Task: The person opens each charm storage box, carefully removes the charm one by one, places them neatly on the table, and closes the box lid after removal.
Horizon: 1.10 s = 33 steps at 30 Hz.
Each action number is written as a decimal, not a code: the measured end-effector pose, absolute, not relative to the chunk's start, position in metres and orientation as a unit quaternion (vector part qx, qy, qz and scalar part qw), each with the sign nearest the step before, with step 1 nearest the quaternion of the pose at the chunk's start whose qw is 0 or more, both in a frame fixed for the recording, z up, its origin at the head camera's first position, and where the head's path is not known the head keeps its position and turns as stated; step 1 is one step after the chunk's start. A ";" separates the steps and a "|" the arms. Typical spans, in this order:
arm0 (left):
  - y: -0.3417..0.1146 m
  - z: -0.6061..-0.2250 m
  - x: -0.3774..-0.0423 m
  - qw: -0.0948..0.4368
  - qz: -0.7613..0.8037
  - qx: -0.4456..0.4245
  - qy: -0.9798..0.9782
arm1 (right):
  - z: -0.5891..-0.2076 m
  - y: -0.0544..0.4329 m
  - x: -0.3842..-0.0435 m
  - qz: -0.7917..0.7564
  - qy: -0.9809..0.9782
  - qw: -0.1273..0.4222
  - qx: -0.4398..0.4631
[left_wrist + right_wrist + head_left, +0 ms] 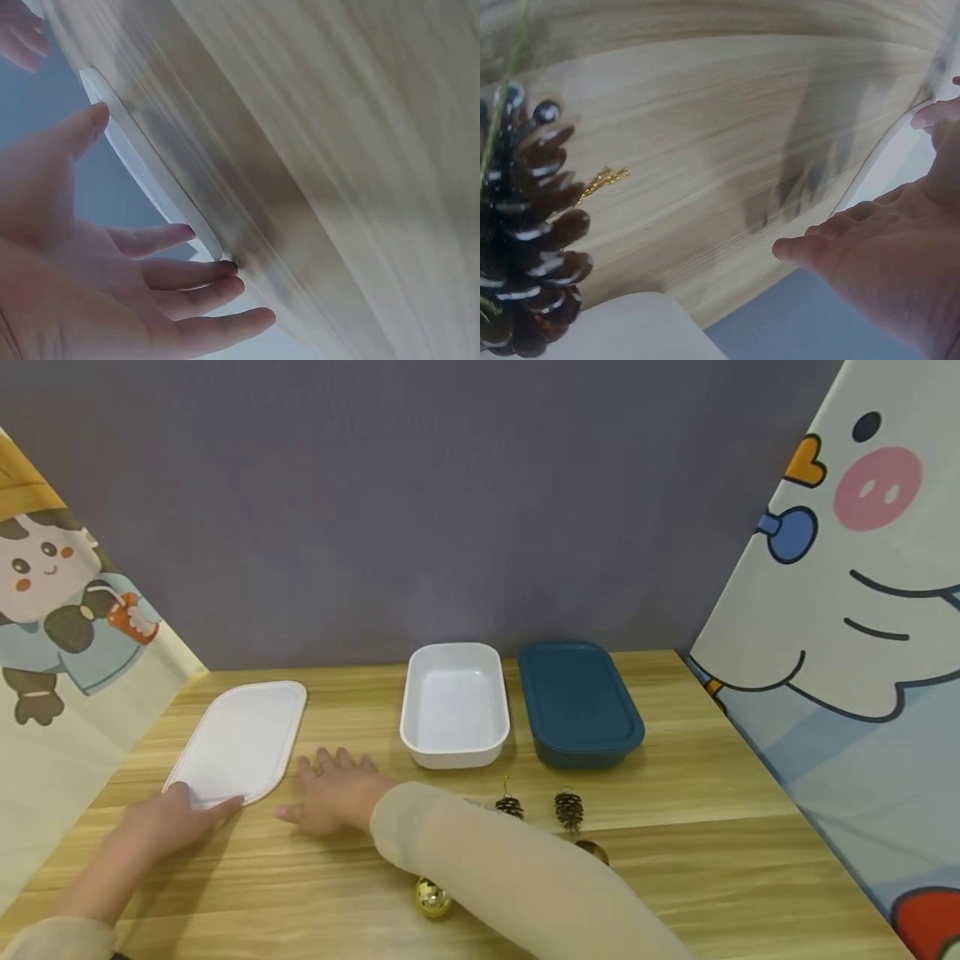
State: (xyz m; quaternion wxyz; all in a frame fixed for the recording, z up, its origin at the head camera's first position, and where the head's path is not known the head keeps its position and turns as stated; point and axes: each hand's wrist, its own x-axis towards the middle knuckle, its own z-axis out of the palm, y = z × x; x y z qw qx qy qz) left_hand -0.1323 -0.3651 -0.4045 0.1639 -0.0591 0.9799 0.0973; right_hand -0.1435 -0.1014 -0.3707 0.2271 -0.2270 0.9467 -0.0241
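Observation:
A white rectangular lid [243, 735] with rounded corners lies on the left of the wooden table. At its near edge is my left hand [161, 827], thumb and fingers spread apart along the rim. The left wrist view shows the thumb and index finger at the lid's side, the fingers nearly straight. My right hand [333, 793] is just right of the lid, palm down with fingers extended and nothing held. A white open box [456, 702] stands right of that hand, beside a dark blue box [581, 693] with its lid on.
Two pinecone ornaments [568, 810] lie in front of the boxes. A shiny gold ball [432, 897] and a partly hidden brown ball [592, 850] are near my right sleeve [517, 868]. A grey wall [450, 510] bounds the back; printed panels stand at both sides.

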 end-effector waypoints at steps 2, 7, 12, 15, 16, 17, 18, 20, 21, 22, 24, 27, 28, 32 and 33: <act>-0.359 -0.405 -0.131 0.152 0.093 -0.052 0.983 | -0.371 -0.102 -0.145 -0.020 0.947 0.229 -0.226; -0.346 -0.406 -0.129 0.131 0.084 -0.035 0.987 | -0.373 -0.102 -0.146 -0.006 0.947 0.233 -0.223; -0.333 -0.405 -0.124 0.124 0.079 -0.030 0.989 | -0.376 -0.102 -0.147 -0.002 0.949 0.233 -0.213; -0.325 -0.404 -0.121 0.117 0.078 -0.034 0.989 | -0.378 -0.101 -0.147 -0.004 0.950 0.232 -0.209; -0.323 -0.404 -0.120 0.113 0.079 -0.035 0.990 | -0.379 -0.101 -0.148 -0.005 0.950 0.230 -0.209; -0.321 -0.404 -0.120 0.112 0.081 -0.037 0.990 | -0.379 -0.100 -0.148 -0.004 0.951 0.229 -0.209; -0.320 -0.404 -0.119 0.111 0.084 -0.039 0.990 | -0.380 -0.099 -0.148 -0.002 0.951 0.229 -0.209; -0.318 -0.405 -0.119 0.109 0.089 -0.042 0.989 | -0.381 -0.098 -0.148 0.004 0.950 0.232 -0.208; -0.318 -0.406 -0.119 0.106 0.090 -0.043 0.989 | -0.382 -0.097 -0.149 0.008 0.950 0.234 -0.207; -0.319 -0.407 -0.120 0.100 0.089 -0.040 0.990 | -0.382 -0.096 -0.149 0.012 0.949 0.238 -0.206; -0.323 -0.409 -0.121 0.088 0.086 -0.031 0.992 | -0.382 -0.095 -0.149 0.020 0.947 0.246 -0.206; -0.331 -0.411 -0.124 0.063 0.083 -0.004 0.995 | -0.382 -0.094 -0.149 0.026 0.944 0.256 -0.206; -0.334 -0.411 -0.125 0.056 0.083 0.006 0.995 | -0.382 -0.094 -0.149 0.028 0.944 0.258 -0.206; -0.341 -0.411 -0.128 0.054 0.092 0.034 0.994 | -0.382 -0.093 -0.149 0.034 0.944 0.255 -0.204; -0.342 -0.411 -0.128 0.058 0.093 0.037 0.993 | -0.381 -0.093 -0.149 0.034 0.945 0.254 -0.204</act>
